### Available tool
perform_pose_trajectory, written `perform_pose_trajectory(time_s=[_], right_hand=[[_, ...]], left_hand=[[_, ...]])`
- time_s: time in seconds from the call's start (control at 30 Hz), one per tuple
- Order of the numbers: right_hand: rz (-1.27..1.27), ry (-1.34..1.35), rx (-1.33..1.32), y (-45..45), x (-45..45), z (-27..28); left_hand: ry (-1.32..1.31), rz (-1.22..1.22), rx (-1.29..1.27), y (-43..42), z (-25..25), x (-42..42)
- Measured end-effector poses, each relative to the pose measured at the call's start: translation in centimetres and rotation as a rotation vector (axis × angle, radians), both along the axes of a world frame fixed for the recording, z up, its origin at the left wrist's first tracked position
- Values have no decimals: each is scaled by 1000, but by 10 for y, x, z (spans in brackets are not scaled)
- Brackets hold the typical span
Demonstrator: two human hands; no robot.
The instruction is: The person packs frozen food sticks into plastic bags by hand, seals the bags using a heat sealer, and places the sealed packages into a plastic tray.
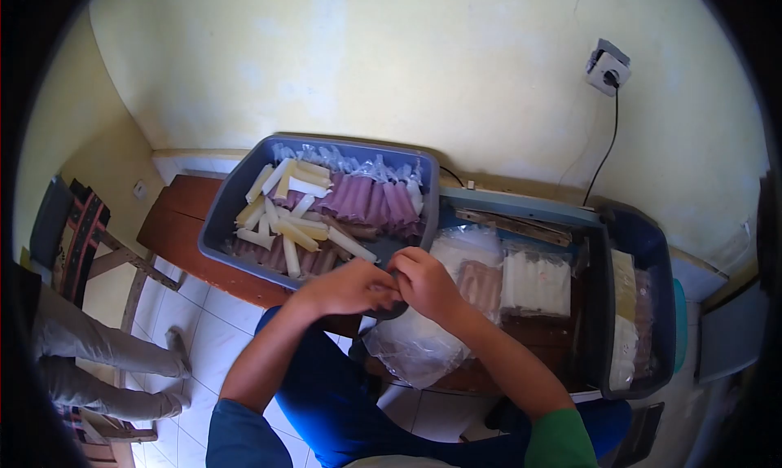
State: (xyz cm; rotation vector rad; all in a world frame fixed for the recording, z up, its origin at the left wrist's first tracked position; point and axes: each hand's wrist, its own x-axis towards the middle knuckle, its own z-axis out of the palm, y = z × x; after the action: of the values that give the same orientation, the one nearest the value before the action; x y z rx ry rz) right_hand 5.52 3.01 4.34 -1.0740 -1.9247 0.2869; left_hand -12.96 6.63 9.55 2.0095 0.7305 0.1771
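Note:
My left hand [350, 288] and my right hand [419, 281] meet at the near right corner of a grey tub [213, 215]. Fingers of both are bent together; what they hold, if anything, is too small to make out. Inside the tub lie loose pale yellow and white sticks [298, 233] on top of purple sticks [358, 197] in clear wrapping. Just right of my hands, a clear plastic bag [419, 350] with white contents rests on the brown wooden bench [183, 215], beside packs of pinkish [481, 287] and white sticks [536, 282].
A dark blue tub [669, 305] with wrapped packs stands at the right. Behind the bench are a wall and a socket [608, 70] with a hanging black cable. At the left, another person's legs [106, 333] are beside a wooden chair [122, 260].

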Motion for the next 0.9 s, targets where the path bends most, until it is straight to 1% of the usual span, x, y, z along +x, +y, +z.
perform_pose_trajectory(time_s=[0.03, 0.07, 0.1, 0.13, 0.17, 0.2, 0.23, 0.27, 0.3, 0.37, 0.43, 0.47, 0.53, 0.57, 0.63, 0.7, 0.77, 0.87, 0.9], right_hand=[[66, -41, -89, 11, -9, -4], [95, -179, -175, 22, -15, -9], [105, -179, -174, 28, -23, -7], [74, -420, -306, 32, -31, -5], [41, -665, -434, 37, -39, -4], [48, -666, -432, 47, -46, -7], [142, -684, -513, 58, -53, -14], [237, -702, -594, 66, -61, -21], [240, -703, -596, 73, -69, -24], [279, -845, -650, 85, -84, -29], [289, -887, -674, 90, -95, -40], [297, -930, -699, 90, -100, -46], [330, -941, -738, 87, -105, -53], [354, -952, -773, 88, -104, -55], [368, -945, -814, 83, -97, -42], [385, -940, -843, 83, -96, -36], [433, -824, -836, 82, -96, -41], [436, -862, -873, 88, -100, -55], [440, -859, -875, 87, -101, -53]], left_hand=[[29, 45, -40, 11, -1, -13], [35, 54, -49, 23, -7, -25], [155, 114, 123, 40, -15, -36], [276, 172, 293, 53, -26, -46], [277, 181, 290, 65, -42, -57], [423, 155, 285, 78, -60, -67], [572, 125, 276, 85, -71, -71], [575, 127, 272, 91, -84, -74], [625, 102, 252, 94, -93, -75], [673, 80, 233, 102, -111, -74], [715, 80, 320, 105, -119, -69], [718, 83, 317, 107, -122, -71], [753, 2, 261, 102, -110, -68], [750, 5, 261, 100, -101, -66], [857, -57, 133, 93, -86, -61], [899, -91, 163, 97, -91, -61], [940, -130, 194, 97, -99, -62], [914, -118, 214, 98, -99, -65], [917, -85, 178, 95, -96, -63]])
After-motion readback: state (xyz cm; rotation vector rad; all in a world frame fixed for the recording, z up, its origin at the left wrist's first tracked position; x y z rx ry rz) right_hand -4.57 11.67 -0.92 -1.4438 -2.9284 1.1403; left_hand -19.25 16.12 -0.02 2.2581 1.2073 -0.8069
